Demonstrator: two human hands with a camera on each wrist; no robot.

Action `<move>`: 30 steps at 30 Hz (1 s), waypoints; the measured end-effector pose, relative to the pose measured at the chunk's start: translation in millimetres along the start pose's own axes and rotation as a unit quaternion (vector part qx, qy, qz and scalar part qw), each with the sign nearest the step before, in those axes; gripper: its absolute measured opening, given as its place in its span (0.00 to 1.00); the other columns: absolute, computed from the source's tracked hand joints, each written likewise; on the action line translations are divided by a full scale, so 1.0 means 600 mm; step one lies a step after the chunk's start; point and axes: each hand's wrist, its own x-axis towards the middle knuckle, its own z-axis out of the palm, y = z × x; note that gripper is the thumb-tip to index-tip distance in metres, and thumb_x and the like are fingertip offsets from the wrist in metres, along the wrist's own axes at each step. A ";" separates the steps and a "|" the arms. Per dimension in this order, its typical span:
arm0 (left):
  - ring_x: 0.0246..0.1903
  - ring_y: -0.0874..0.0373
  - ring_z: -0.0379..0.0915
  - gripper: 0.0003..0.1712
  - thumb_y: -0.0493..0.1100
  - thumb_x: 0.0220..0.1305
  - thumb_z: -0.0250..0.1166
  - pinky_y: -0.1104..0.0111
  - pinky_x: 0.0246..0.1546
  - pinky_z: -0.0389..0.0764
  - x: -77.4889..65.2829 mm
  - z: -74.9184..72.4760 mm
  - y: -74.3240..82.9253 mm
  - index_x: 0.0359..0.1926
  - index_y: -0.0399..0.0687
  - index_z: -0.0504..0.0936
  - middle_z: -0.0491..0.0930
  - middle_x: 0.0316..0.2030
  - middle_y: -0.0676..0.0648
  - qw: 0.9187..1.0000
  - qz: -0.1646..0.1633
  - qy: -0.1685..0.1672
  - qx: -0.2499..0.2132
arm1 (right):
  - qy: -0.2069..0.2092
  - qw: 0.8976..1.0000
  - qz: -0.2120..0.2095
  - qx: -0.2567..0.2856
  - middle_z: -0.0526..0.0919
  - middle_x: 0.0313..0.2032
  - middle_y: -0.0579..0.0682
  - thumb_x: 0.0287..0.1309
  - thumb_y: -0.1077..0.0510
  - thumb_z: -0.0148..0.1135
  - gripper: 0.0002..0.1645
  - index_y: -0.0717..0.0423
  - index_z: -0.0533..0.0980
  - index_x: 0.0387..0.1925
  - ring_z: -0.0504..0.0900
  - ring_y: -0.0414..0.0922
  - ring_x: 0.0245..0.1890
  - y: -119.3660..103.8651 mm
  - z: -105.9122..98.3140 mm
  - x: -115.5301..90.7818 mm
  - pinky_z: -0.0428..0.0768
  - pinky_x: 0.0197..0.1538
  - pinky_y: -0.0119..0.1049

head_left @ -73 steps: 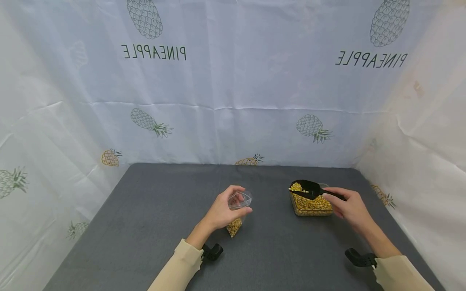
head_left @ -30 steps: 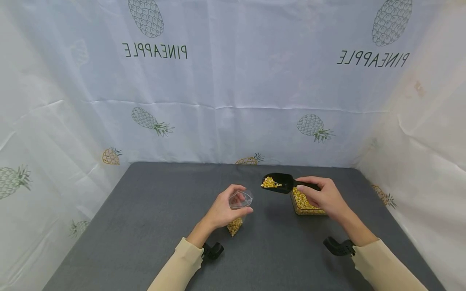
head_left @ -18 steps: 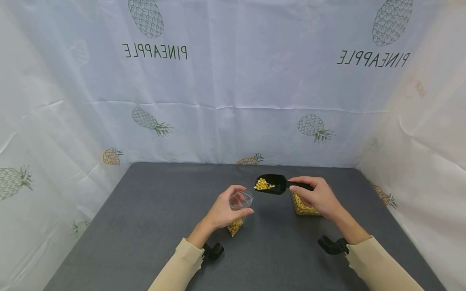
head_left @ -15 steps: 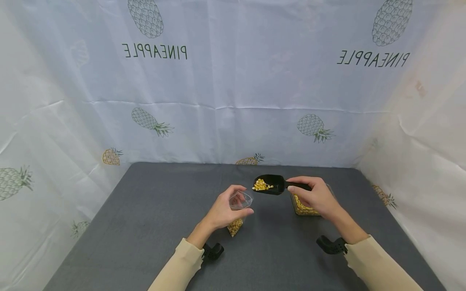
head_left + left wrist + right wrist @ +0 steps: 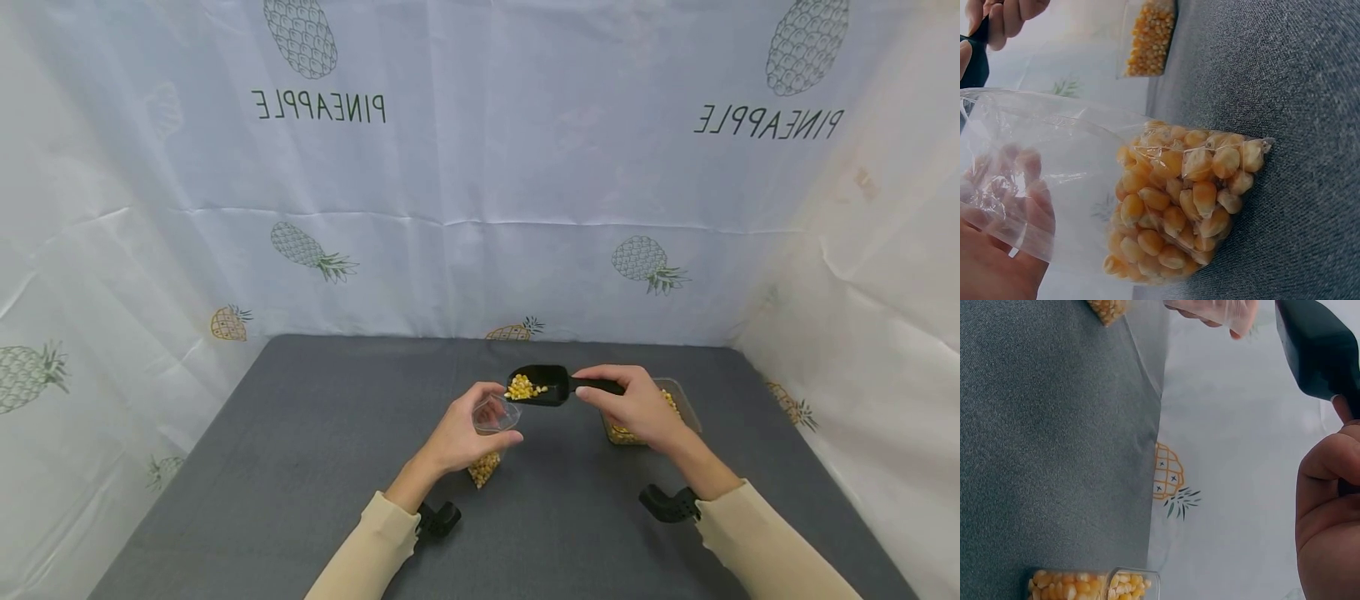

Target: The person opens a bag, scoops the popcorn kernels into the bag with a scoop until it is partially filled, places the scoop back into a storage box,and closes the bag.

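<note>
A clear plastic bag (image 5: 1175,206) stands on the table with corn kernels filling its lower part. My left hand (image 5: 453,433) holds it near the top, thumb and fingers curved around the open mouth. In my right hand (image 5: 637,408) is the handle of a black scoop (image 5: 553,390), pinched between thumb and fingers. Yellow kernels (image 5: 522,387) lie in the scoop's front end, which is at the right rim of the bag's mouth. The right wrist view shows the scoop's underside, and its contents are hidden there.
Behind my right hand, a clear rectangular container (image 5: 686,400) holds more corn kernels and is partly covered by that hand. The grey table (image 5: 337,467) ends at a white curtain (image 5: 480,167) printed with pineapples, which also hangs along both sides.
My right hand has carried the loaded scoop left from above the container to the bag's mouth, uncovering part of the container. My left hand and the bag stay in place.
</note>
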 end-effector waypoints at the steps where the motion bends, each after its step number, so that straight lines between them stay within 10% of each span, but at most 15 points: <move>1: 0.39 0.58 0.76 0.34 0.47 0.63 0.75 0.64 0.43 0.82 0.000 0.000 0.000 0.66 0.48 0.71 0.80 0.43 0.47 1.000 -0.001 0.000 0.001 | 0.000 1.000 0.003 -0.002 0.61 0.10 0.43 0.69 0.58 0.65 0.19 0.63 0.80 0.57 0.55 0.40 0.09 0.000 0.001 0.000 0.64 0.14 0.38; 30: 0.38 0.61 0.76 0.41 0.52 0.63 0.74 0.63 0.46 0.82 -0.001 0.000 0.002 0.70 0.42 0.68 0.78 0.45 0.47 1.000 -0.019 0.000 0.018 | -0.026 0.998 0.001 -0.065 0.66 0.11 0.45 0.68 0.56 0.66 0.16 0.58 0.84 0.53 0.59 0.39 0.10 -0.011 0.020 0.013 0.68 0.18 0.38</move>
